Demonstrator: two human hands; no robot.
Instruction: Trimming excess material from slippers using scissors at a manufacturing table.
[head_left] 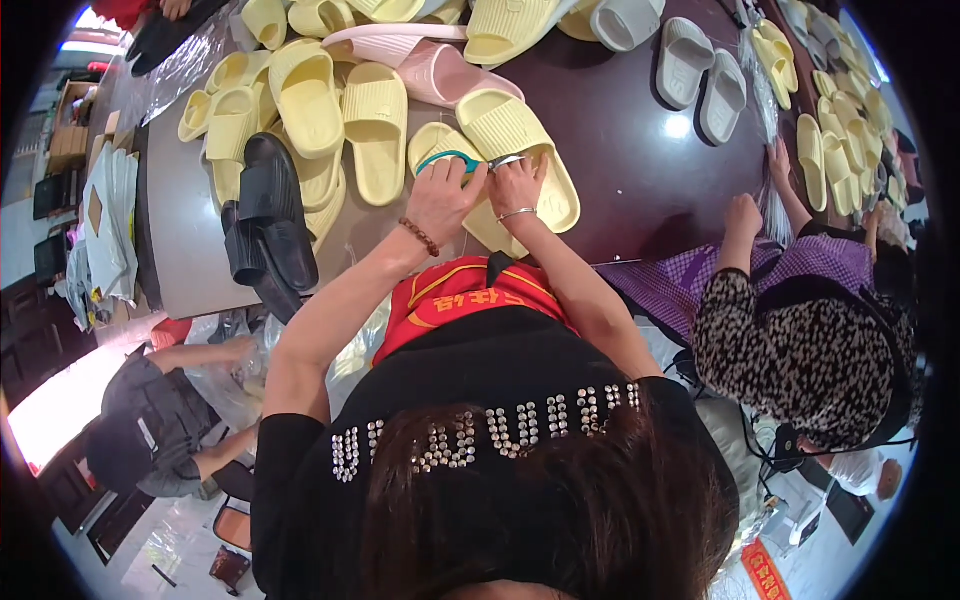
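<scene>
My left hand [445, 198], with a brown bead bracelet on its wrist, is closed round the teal handles of a pair of scissors [447, 156]. The metal blades point right, toward my right hand [518, 188], which wears a silver bangle. Its fingers are bent in by the blade tips, over the footbed of a pale yellow slipper [508, 122]; what they pinch is too small to make out. Partly under that slipper lies another yellow slipper [432, 140], beneath the scissors and my left hand.
More yellow slippers [375, 120], pink slippers [440, 72] and black slippers [272, 185] crowd the table's left. Grey slippers [685, 62] lie on the dark tabletop [620, 120] to the right. One person [800, 360] sits at my right, another [150, 430] at lower left.
</scene>
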